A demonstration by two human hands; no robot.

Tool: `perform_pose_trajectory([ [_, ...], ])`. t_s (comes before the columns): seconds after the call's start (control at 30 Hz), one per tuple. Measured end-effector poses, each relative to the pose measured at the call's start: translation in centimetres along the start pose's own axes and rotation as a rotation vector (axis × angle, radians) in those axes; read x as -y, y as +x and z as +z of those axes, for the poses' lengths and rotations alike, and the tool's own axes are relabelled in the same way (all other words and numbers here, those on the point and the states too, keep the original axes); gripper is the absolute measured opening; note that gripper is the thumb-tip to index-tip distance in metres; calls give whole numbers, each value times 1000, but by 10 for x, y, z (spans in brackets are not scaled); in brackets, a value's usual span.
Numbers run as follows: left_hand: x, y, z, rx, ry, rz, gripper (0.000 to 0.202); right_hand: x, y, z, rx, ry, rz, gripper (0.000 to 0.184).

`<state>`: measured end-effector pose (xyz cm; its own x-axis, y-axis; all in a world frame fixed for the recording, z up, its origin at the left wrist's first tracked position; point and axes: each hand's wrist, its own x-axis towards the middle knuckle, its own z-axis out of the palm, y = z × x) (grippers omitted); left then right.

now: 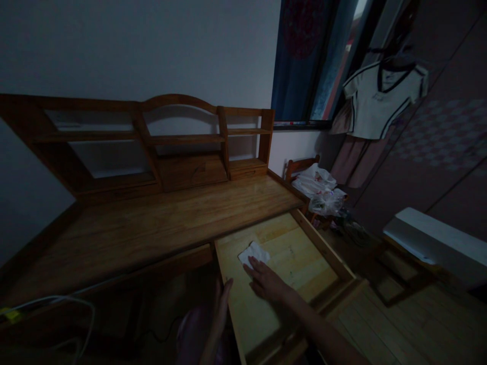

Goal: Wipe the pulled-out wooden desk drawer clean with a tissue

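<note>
The white cloth is lying on the floor of the pulled-out drawer, toward its back left corner. The right hand is pressing on the cloth's near edge, fingers flat and spread rather than closed round it. The left hand is resting at the drawer's left rim; the dimness is hiding whether it is gripping. This looks like wiping the drawer's floor, and a further stroke would call for even downward pressure, sweeping toward the drawer's right side. The worktop is lying just behind the drawer.

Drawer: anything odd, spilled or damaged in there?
Nothing stands out. The drawer is pulled out; the right hand presses a crumpled white cloth on its floor, and the left hand rests against its side rail.
</note>
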<state>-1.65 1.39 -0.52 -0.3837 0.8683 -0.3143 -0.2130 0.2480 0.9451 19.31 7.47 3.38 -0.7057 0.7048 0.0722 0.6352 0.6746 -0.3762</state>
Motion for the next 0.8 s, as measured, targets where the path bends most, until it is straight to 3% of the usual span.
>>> perform_pose_trajectory([
  [0.4, -15, -6, 2, 67, 24, -27, 50, -2, -1, 5, -35, -50, -22, 69],
  [0.63, -17, -4, 4, 29, 24, -38, 47, -2, -1, 5, -25, -41, -16, 69],
  [0.8, -14, -5, 3, 20, 12, 25, 41, -3, -1, 6, -15, -32, -8, 69],
])
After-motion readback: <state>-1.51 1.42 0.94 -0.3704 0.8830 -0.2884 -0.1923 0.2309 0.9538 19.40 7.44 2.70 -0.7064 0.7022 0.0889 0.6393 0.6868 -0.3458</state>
